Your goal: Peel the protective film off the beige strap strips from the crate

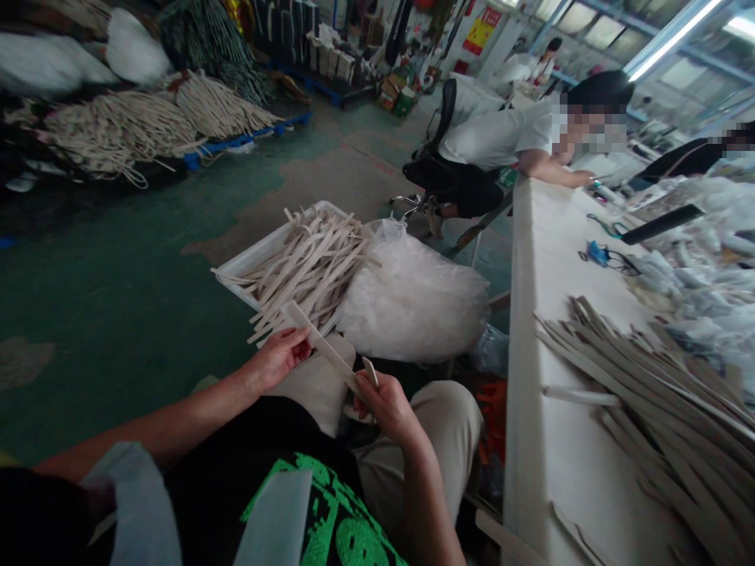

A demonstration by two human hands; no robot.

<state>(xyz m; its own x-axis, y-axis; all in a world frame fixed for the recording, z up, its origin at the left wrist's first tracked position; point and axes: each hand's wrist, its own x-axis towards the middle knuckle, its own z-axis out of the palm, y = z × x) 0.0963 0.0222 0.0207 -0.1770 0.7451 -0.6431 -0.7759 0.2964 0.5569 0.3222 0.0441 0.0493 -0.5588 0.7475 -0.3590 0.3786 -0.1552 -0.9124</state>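
Observation:
A long beige strip (322, 343) runs between my two hands, above my lap. My left hand (278, 358) pinches its far end, close to the white bin (251, 259) that is full of the same beige strips (307, 271). My right hand (383, 405) is closed round the near end, where a short folded piece sticks up. A bulging clear plastic bag (413, 303) lies just beyond my right hand, against the bin.
A white table (548, 440) stands at my right with a pile of grey-beige strips (661, 401), scissors (607, 258) and plastic bags. A seated person in a white shirt (501, 137) leans on its far end. Heaps of strips (118, 134) lie on the green floor at the back left.

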